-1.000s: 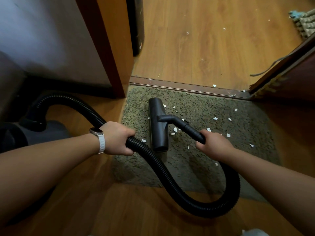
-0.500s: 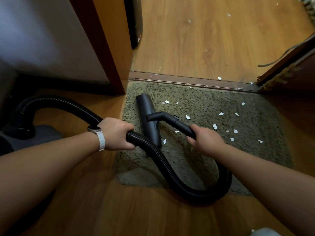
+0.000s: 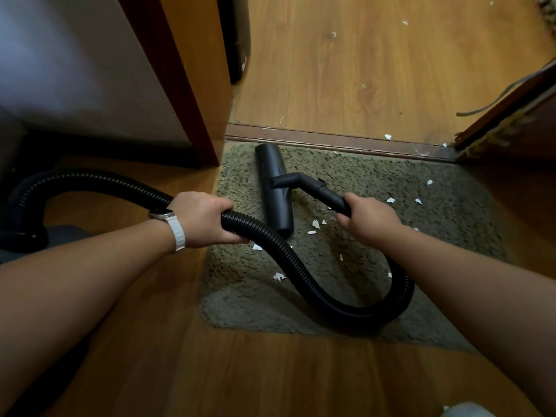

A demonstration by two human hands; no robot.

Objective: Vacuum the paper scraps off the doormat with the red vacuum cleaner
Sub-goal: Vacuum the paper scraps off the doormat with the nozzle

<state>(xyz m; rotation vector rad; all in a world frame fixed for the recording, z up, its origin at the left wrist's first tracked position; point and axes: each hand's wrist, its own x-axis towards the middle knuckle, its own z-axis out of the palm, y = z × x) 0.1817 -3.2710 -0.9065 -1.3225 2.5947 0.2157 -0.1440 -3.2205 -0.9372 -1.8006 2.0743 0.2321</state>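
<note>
Forward since the earlier frames goes the nozzle point(image 3: 273, 191), whose far end now sits at the far edge of the doormat point(image 3: 451, 236), just short of the threshold strip point(image 3: 331, 139), and the scraps that lay beside that end are gone; paper scraps point(image 3: 316, 224) remain behind it and to its right, some out near the mat's right side, others close by the hose; the likeliest trouble is that hose point(image 3: 301, 281), which loops low across the near half of the mat and could sweep scraps onto the wooden floor point(image 3: 270, 371) or cover them as it drags; pushing further could butt the head against the strip, or ruck the mat if it lies loose; a hard pull might tug the vacuum body point(image 3: 30, 236), dim at the far left, its colour unreadable; left hand point(image 3: 204, 219), a watch point(image 3: 168, 218) on its wrist, has its fingers wrapped round the hose, knuckles up; right hand point(image 3: 365, 219) is fisted round the rigid tube behind the nozzle, arm reaching forward to steer it.
</note>
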